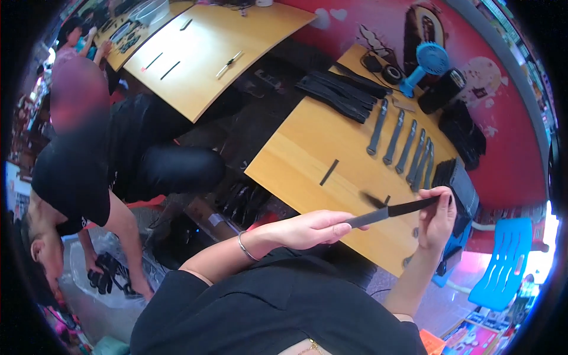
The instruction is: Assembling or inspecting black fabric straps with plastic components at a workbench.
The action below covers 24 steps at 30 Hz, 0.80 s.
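Observation:
A black and grey strap (411, 206) is stretched between my two hands above the near part of the wooden table (296, 148). Its grey end lies in the grip of my left hand (313, 229), whose fingers are closed on it. At the other, black end, my right hand (438, 219) pinches the strap between thumb and fingers. Beyond my hands, several dark grey straps (395, 136) lie side by side on the tabletop. A short dark strip (329, 172) rests on the wood in front of my left hand.
A pile of black straps (340, 94), a blue fan (431, 62) and a black cylinder (442, 90) occupy the table's far end. To the right stands a blue chair (503, 263). At left, a person in black (74, 148) bends over a clear plastic bag (112, 307). Another table (207, 41) is beyond.

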### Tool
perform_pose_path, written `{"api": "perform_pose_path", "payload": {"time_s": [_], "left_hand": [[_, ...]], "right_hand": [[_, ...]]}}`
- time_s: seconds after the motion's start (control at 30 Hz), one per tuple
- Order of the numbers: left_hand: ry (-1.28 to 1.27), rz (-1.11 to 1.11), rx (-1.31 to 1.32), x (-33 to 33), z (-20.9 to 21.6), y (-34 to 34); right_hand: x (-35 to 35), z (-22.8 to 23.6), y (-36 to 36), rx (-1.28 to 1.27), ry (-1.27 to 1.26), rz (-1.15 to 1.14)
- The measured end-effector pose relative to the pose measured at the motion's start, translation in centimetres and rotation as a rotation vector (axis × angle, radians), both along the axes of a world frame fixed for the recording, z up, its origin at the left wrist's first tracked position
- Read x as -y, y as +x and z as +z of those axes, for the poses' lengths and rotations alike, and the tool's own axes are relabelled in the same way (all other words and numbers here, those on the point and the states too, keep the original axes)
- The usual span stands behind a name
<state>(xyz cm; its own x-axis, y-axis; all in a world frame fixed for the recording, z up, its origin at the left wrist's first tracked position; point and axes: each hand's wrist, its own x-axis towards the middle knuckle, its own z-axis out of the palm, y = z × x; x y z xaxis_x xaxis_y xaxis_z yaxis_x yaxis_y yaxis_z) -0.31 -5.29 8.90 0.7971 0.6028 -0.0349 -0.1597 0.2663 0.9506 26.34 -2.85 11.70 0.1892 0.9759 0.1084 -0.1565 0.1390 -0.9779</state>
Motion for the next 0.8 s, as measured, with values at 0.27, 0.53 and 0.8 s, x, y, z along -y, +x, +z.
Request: {"api": "perform_pose_path", "payload": {"time_s": [0.27, 0.53, 0.8], "left_hand": [[0.074, -0.13, -0.046, 0.1, 0.7, -2.0], [-0.165, 0.49, 0.171, 1.1, -0.6, -10.3], [0.003, 0.656, 0.352, 1.4, 0.0, -11.9]], "right_hand": [[1.5, 2.7, 14.6, 0.105, 0.107, -0.497], [-1.5, 6.8, 8.8, 0.306, 0.393, -0.346], [-5.9, -1.3, -13.8, 0.853, 0.717, 0.234]]}}
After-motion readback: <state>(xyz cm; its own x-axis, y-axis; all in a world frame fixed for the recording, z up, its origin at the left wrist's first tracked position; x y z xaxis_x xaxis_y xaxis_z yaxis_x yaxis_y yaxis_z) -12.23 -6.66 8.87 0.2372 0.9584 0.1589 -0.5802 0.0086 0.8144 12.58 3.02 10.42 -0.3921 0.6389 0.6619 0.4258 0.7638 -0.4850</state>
